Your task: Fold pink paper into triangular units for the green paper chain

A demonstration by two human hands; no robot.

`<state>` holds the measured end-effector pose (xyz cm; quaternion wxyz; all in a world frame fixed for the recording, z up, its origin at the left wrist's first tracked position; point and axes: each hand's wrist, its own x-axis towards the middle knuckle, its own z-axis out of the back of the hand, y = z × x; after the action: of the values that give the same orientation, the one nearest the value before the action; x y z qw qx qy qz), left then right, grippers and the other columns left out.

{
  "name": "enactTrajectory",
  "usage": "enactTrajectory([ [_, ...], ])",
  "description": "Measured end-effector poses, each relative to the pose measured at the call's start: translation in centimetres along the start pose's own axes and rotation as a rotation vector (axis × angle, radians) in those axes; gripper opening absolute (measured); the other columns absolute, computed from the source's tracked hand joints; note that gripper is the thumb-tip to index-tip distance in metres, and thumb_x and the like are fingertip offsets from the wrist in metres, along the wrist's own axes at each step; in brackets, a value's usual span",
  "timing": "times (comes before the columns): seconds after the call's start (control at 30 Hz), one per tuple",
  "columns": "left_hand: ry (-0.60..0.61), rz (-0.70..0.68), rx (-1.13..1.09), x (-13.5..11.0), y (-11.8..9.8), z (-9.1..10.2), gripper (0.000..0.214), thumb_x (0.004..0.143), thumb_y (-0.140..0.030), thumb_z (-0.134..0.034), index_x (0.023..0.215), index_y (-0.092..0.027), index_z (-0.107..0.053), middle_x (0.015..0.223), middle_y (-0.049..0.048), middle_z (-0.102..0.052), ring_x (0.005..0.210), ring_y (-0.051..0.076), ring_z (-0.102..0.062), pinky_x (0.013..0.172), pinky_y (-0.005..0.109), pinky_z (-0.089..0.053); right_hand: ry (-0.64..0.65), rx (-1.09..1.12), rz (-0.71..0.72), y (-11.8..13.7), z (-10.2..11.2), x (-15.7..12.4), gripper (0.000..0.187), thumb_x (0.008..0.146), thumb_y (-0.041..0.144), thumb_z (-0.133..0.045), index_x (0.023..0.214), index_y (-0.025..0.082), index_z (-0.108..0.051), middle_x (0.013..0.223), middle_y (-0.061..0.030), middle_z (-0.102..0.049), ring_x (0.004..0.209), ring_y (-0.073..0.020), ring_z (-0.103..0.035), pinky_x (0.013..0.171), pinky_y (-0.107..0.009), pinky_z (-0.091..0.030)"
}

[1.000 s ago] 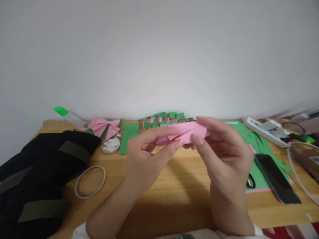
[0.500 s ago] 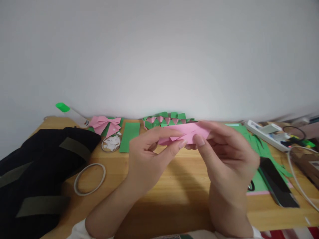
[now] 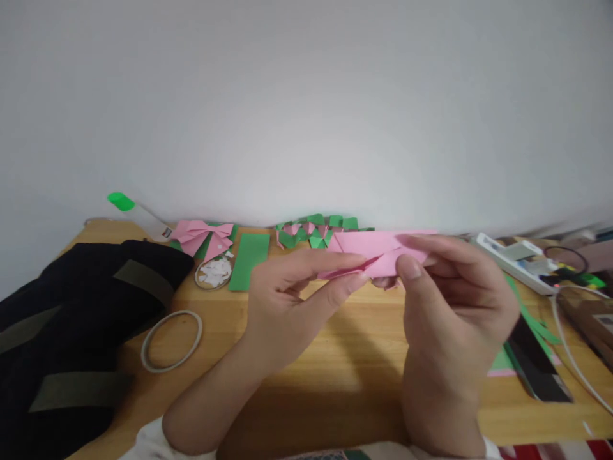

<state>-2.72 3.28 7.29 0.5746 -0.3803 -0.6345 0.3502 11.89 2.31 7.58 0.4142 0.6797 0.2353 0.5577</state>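
A folded piece of pink paper (image 3: 366, 243) is held up above the table between both hands. My left hand (image 3: 292, 306) pinches its left end between thumb and forefinger, where a fold gapes slightly. With thumb and fingers, my right hand (image 3: 450, 313) grips the right part of the paper; some of those fingers are hidden behind it. Beyond the hands, a green and pink folded paper strip (image 3: 311, 231) lies along the wall. A pink paper bow (image 3: 198, 236) on green paper is at the back left, near a green paper rectangle (image 3: 249, 262).
On the left lie a dark cloth (image 3: 90, 281), a white ring (image 3: 172, 342), a round dish of white scraps (image 3: 214, 273) and a green-capped bottle (image 3: 122, 202). To the right are a phone (image 3: 539, 361), a power strip (image 3: 517, 259) and a white cable (image 3: 569, 342).
My right hand has moved to the right with its end of the pink paper. More of the paper shows between the hands, and the fold near my left thumb has opened a little.
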Motion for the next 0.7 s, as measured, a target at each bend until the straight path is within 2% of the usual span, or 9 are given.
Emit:
enactTrajectory([
  [0.23, -0.02, 0.124, -0.08, -0.16, -0.1, -0.21, 0.026, 0.075, -0.006, -0.075, 0.086, -0.029, -0.08, 0.082, -0.0055, -0.08, 0.072, 0.011, -0.076, 0.067, 0.015, -0.062, 0.018, -0.046, 0.031, -0.26, 0.02, -0.22, 0.031, 0.084, 0.007, -0.069, 0.106, 0.03, -0.074, 0.091, 0.0006, -0.075, 0.07, -0.0127, -0.07, 0.055, -0.024, -0.06],
  [0.37, 0.011, 0.174, -0.134, -0.24, -0.21, -0.45, 0.022, 0.078, -0.007, -0.074, 0.085, -0.027, -0.079, 0.081, -0.0054, -0.08, 0.073, 0.011, -0.077, 0.07, 0.016, -0.063, 0.06, -0.085, 0.043, -0.4, 0.13, -0.17, 0.035, 0.081, 0.009, -0.073, 0.108, 0.032, -0.073, 0.101, 0.0014, -0.075, 0.088, -0.0159, -0.071, 0.07, -0.028, -0.062],
  [0.43, 0.015, 0.18, -0.151, -0.25, -0.25, -0.53, 0.022, 0.079, -0.006, -0.073, 0.085, -0.027, -0.079, 0.08, -0.0058, -0.08, 0.072, 0.011, -0.077, 0.07, 0.016, -0.064, 0.078, -0.098, 0.048, -0.38, 0.21, -0.14, 0.035, 0.08, 0.01, -0.074, 0.108, 0.032, -0.072, 0.101, 0.0017, -0.075, 0.091, -0.0165, -0.07, 0.074, -0.03, -0.061],
  [0.6, -0.018, 0.133, -0.092, -0.24, -0.17, -0.59, 0.026, 0.075, -0.002, -0.073, 0.083, -0.026, -0.079, 0.077, -0.0049, -0.08, 0.068, 0.012, -0.076, 0.065, 0.017, -0.064, 0.095, -0.083, 0.04, -0.19, 0.33, -0.24, 0.036, 0.081, 0.007, -0.072, 0.108, 0.032, -0.073, 0.098, 0.0016, -0.075, 0.079, -0.0132, -0.069, 0.065, -0.026, -0.059],
  [0.7, -0.03, 0.109, -0.072, -0.18, -0.19, -0.66, 0.026, 0.075, -0.002, -0.073, 0.081, -0.026, -0.079, 0.073, -0.0052, -0.079, 0.064, 0.012, -0.076, 0.062, 0.017, -0.064, 0.089, -0.089, 0.058, -0.21, 0.26, -0.33, 0.039, 0.079, 0.006, -0.074, 0.108, 0.032, -0.073, 0.099, 0.0012, -0.075, 0.085, -0.0146, -0.069, 0.065, -0.026, -0.058],
])
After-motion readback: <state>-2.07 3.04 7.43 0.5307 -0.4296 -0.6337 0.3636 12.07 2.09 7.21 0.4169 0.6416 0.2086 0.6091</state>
